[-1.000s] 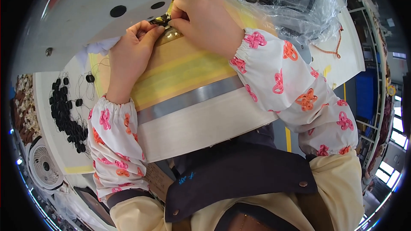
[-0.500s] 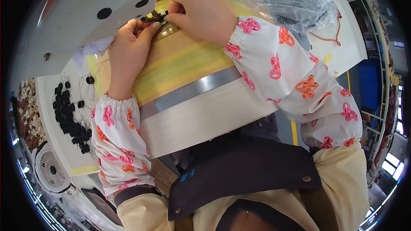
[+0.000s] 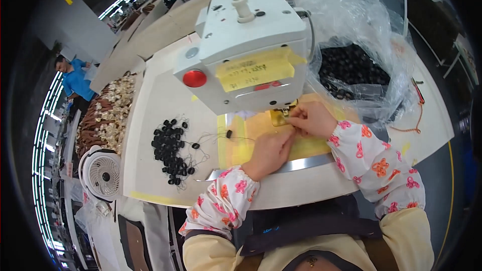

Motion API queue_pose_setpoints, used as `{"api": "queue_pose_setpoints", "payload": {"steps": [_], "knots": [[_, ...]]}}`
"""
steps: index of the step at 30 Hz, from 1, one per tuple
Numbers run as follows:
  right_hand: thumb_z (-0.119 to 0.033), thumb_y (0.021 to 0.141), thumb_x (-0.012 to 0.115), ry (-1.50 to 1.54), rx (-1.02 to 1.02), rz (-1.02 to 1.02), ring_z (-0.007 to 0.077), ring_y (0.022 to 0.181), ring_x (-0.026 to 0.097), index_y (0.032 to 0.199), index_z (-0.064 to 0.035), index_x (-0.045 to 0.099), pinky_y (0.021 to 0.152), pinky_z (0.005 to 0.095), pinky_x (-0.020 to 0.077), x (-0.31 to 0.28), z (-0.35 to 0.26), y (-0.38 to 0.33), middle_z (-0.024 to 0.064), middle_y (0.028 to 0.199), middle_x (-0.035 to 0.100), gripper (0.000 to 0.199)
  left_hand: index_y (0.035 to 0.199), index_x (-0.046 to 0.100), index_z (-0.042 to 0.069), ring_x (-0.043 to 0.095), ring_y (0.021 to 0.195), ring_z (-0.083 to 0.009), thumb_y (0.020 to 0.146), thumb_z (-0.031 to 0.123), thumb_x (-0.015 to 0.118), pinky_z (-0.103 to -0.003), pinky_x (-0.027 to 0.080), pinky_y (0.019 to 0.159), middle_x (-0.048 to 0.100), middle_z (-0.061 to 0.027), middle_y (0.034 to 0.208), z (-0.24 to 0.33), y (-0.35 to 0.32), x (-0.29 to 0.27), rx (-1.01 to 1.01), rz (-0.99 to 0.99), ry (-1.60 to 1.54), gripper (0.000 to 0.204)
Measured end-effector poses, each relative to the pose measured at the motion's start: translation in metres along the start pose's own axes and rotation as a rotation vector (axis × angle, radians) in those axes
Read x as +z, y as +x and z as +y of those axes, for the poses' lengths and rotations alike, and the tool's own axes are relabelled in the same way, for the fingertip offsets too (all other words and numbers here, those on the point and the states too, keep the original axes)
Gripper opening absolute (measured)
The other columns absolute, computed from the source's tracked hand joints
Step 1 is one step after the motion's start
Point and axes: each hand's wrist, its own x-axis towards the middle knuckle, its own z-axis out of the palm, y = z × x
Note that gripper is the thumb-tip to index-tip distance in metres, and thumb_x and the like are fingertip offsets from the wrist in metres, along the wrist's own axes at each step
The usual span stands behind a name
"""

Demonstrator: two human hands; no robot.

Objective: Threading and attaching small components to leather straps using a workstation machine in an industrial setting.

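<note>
The right hand (image 3: 313, 119) has its thumb and forefinger drawn together just beside a small gold-coloured plate (image 3: 278, 117), under the front of a white sewing machine (image 3: 253, 40). The left hand (image 3: 272, 151) reaches in from the near edge of the worktable (image 3: 142, 176), its fingers bent and their tips just below those of the right. Whether anything is pinched in either hand I cannot tell; the fingers hide the spot.

Both hands are over a yellow-taped panel (image 3: 316, 146), with a shiny metal strip (image 3: 307, 163) along its side toward the worktable's near edge. A loose black piece (image 3: 229, 134) with thread lies at the panel's left side. Toward the worktable's left edge is a heap of small black pieces (image 3: 169, 149), thin threads trailing from it.

The machine carries a red button (image 3: 195, 78) on its left and a yellow tape label (image 3: 261, 73) across its front. Near the worktable's far right corner, a clear plastic bag (image 3: 346, 10) gapes around more black rings (image 3: 354, 65). An orange cord (image 3: 420, 113) lies near the right edge.

Beyond the left edge are a white fan (image 3: 104, 175), brown and cream material (image 3: 113, 120) and a person in blue (image 3: 78, 81).
</note>
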Motion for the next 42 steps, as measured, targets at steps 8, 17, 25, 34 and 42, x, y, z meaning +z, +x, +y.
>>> {"api": "queue_pose_setpoints", "payload": {"steps": [8, 17, 25, 34, 42], "knots": [[-0.005, 0.078, 0.059, 0.448, 0.206, -0.19, 0.0069, 0.056, 0.054, 0.079, -0.0008, 0.053, 0.049, 0.0191, 0.0439, 0.005, -0.002, -0.003, 0.0022, 0.067, 0.056, 0.008, 0.084, 0.061, 0.005, 0.057, 0.058, -0.0294, 0.081, 0.014, 0.053, -0.035, 0.044, 0.051, 0.059, -0.0128, 0.068, -0.015, 0.006, -0.016, -0.078, -0.015, -0.108, 0.012], [-0.006, 0.073, 0.059, 0.262, -0.198, -0.477, 0.0081, 0.057, 0.05, 0.08, -0.0002, 0.054, 0.053, 0.0215, 0.0419, 0.007, -0.027, -0.009, 0.0029, 0.067, 0.055, 0.01, 0.08, 0.062, 0.0, 0.057, 0.054, -0.0188, 0.084, 0.018, 0.052, -0.028, 0.043, 0.052, 0.059, -0.0114, 0.062, -0.035, 0.023, -0.023, -0.217, -0.092, -0.198, 0.021], [-0.009, 0.083, 0.057, 0.348, 0.12, -0.279, 0.0071, 0.051, 0.051, 0.087, -0.001, 0.048, 0.047, 0.0197, 0.0428, 0.002, 0.0, 0.007, 0.0043, 0.069, 0.057, 0.012, 0.092, 0.062, 0.006, 0.044, 0.046, -0.0075, 0.078, 0.012, 0.061, -0.024, 0.034, 0.045, 0.05, -0.0016, 0.051, -0.028, 0.02, -0.015, -0.355, 0.007, -0.338, 0.016], [-0.009, 0.077, 0.061, -0.066, -0.329, 0.103, 0.0156, 0.056, 0.056, 0.079, -0.0003, 0.055, 0.05, 0.0269, 0.0441, 0.012, 0.013, 0.004, 0.0075, 0.066, 0.058, 0.011, 0.089, 0.062, 0.004, 0.043, 0.046, -0.0058, 0.076, 0.016, 0.062, -0.022, 0.034, 0.046, 0.051, -0.0022, 0.052, -0.032, 0.028, -0.012, -0.417, -0.016, -0.105, 0.017], [-0.008, 0.072, 0.06, -0.219, -0.345, 0.194, 0.025, 0.059, 0.055, 0.077, -0.0002, 0.057, 0.055, 0.0309, 0.044, 0.014, 0.021, 0.014, 0.0114, 0.069, 0.058, 0.01, 0.084, 0.064, 0.0, 0.049, 0.05, -0.0054, 0.076, 0.021, 0.064, -0.02, 0.038, 0.049, 0.06, -0.0022, 0.059, -0.031, 0.044, -0.007, -0.539, 0.009, -0.068, 0.022]]}}
